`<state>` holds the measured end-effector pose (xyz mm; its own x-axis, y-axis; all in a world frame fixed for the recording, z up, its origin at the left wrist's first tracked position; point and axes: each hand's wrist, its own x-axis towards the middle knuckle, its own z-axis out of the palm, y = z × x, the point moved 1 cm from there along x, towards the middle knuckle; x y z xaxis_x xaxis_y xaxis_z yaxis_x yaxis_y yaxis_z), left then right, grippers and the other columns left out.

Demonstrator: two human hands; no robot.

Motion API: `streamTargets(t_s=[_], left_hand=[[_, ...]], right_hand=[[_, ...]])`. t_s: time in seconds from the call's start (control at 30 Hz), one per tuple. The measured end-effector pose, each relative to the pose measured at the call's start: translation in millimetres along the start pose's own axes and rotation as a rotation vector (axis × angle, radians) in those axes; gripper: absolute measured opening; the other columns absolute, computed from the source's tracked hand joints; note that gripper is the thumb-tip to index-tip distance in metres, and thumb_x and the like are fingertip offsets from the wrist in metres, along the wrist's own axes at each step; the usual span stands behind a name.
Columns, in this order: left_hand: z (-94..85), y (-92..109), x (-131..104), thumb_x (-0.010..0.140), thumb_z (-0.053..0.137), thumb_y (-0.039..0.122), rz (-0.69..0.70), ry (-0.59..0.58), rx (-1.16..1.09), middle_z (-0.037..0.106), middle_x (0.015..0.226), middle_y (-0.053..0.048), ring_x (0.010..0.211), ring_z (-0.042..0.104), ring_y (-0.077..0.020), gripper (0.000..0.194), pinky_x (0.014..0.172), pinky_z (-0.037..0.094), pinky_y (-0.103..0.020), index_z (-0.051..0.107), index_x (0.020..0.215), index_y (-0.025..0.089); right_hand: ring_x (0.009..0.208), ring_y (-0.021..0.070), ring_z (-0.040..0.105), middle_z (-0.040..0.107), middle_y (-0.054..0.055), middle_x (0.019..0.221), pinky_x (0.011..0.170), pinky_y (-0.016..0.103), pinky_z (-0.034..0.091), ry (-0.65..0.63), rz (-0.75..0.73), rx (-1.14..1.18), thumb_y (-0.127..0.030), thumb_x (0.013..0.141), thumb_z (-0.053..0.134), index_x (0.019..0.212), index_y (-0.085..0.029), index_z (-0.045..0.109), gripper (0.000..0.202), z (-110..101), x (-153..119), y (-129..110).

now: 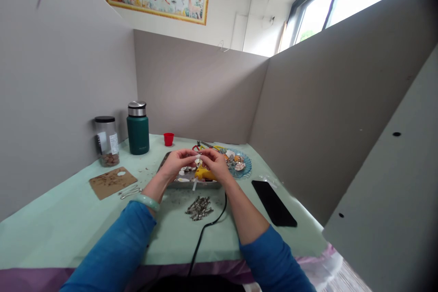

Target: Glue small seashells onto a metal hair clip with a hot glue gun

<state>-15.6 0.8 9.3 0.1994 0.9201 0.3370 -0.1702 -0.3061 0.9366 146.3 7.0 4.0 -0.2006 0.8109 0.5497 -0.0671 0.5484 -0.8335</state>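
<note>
My left hand (176, 163) and my right hand (217, 164) meet above a metal tray (205, 185), fingertips pinched together. Between them is a small white piece (197, 157), perhaps a shell; the fingers cover most of it. Under my right hand a yellow glue gun (204, 174) lies at the tray, partly hidden by the hand. White shells (185, 171) lie in the tray near my left hand. In front of the tray is a pile of small metal clips (199, 208).
A blue glass plate of shells (247, 167) and pliers (207, 145) lie behind my right hand. A black phone (274, 203) lies right, a black cord (198, 242) crosses the front. Leftward are a brown board (111, 185), tweezers (130, 191), a jar (107, 141), a green flask (138, 134), a red cup (169, 139).
</note>
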Motion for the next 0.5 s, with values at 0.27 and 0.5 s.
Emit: streamTargets(t_s=[0.27,0.5], left_hand=[[4.5,-0.2,0.5,0.059,0.078,0.036,0.104,-0.003,0.101,0.064,0.071,-0.001,0.060,0.060,-0.0133,0.033,0.062,0.048,-0.027,0.062,0.080,0.015],[1.4,-4.7,3.5,0.066,0.072,0.035,0.208,0.020,0.277,0.063,0.073,-0.002,0.062,0.059,-0.0140,0.026,0.060,0.046,-0.025,0.063,0.082,0.017]], right_hand=[[0.055,0.0107,0.050,0.060,0.000,0.068,0.048,0.021,0.041,0.008,0.004,-0.028,-0.037,0.071,0.064,0.090,-0.019,0.065,0.026,0.3,0.4,0.1],[0.057,0.0103,0.052,0.062,0.001,0.075,0.054,0.023,0.043,-0.008,-0.042,-0.074,-0.034,0.073,0.064,0.090,-0.019,0.066,0.023,-2.1,0.8,2.7]])
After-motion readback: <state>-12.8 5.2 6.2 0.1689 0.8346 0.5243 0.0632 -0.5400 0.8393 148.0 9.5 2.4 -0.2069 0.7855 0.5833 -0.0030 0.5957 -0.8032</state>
